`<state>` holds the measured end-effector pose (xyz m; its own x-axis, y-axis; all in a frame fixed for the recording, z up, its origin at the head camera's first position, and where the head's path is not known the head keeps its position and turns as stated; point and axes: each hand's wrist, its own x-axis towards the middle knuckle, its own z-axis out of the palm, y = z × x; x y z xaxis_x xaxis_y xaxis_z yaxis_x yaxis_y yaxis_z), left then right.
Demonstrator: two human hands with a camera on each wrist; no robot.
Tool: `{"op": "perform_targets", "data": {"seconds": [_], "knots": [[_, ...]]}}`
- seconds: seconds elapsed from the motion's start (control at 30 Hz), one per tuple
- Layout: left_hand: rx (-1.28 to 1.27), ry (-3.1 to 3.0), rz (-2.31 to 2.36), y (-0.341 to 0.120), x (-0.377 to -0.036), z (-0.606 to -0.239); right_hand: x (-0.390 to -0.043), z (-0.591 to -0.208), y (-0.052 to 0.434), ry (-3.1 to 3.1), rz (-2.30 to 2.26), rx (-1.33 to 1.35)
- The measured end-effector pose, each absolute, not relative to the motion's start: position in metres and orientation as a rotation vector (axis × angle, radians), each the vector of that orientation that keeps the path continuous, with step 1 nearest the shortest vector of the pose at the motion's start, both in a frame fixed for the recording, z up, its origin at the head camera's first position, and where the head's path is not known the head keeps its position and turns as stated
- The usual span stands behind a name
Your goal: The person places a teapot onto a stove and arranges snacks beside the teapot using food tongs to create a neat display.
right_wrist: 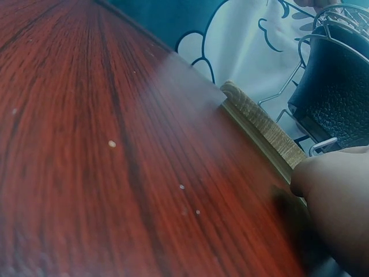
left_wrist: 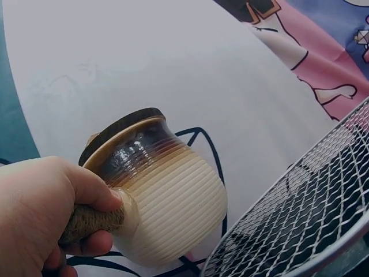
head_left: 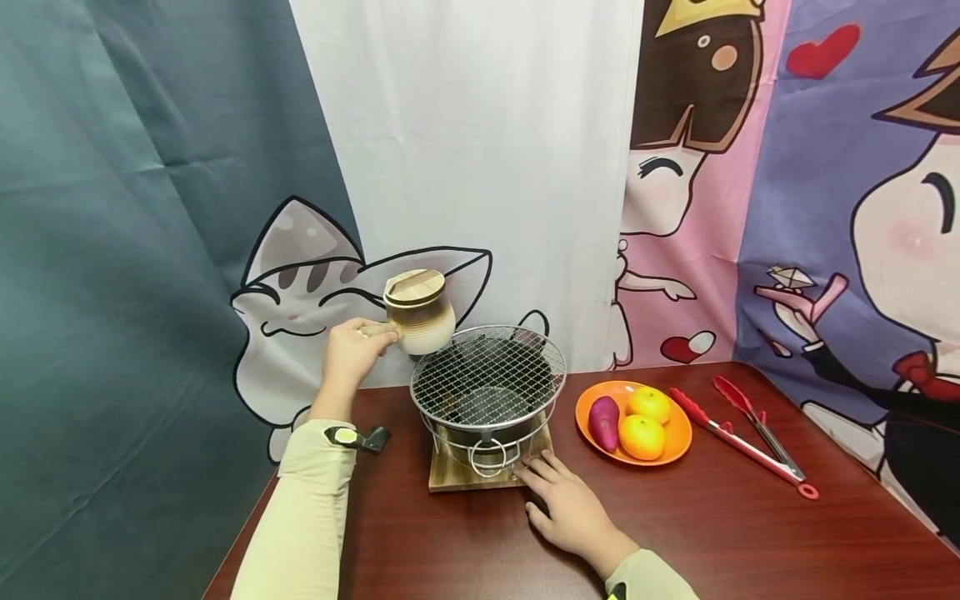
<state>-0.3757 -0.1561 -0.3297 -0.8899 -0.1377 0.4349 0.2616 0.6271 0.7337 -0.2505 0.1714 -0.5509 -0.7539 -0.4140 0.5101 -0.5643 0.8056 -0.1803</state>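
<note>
My left hand [head_left: 351, 357] grips the twine-wrapped side handle [left_wrist: 95, 222] of a ribbed ceramic teapot [head_left: 423, 325], cream below and brown at the neck, with a wooden lid [head_left: 414, 286] on top. The pot is held up at the left rim of a round wire grill mesh [head_left: 487, 375]. That mesh lies over a dark stove [head_left: 480, 437] in a wire frame, standing on a wooden board [head_left: 444, 475]. My right hand [head_left: 566, 508] rests with fingers extended at the board's front right corner, fingertips right at its edge.
Right of the stove, an orange plate [head_left: 678, 442] bears a purple eggplant-shaped item [head_left: 604, 423] and two orange citrus fruits [head_left: 642, 437]. Red-tipped tongs [head_left: 750, 446] lie open beyond it on the brown table [head_left: 420, 542]. A printed curtain [head_left: 510, 167] hangs right behind the table.
</note>
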Motion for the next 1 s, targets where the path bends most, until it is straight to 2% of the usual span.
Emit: {"op": "perform_targets", "data": {"seconds": [1.0], "knots": [[-0.251, -2.400, -1.283, -0.123, -0.385, -0.347, -0.252, -0.554, 0.171, -2.527, 0.451, 0.725]]}}
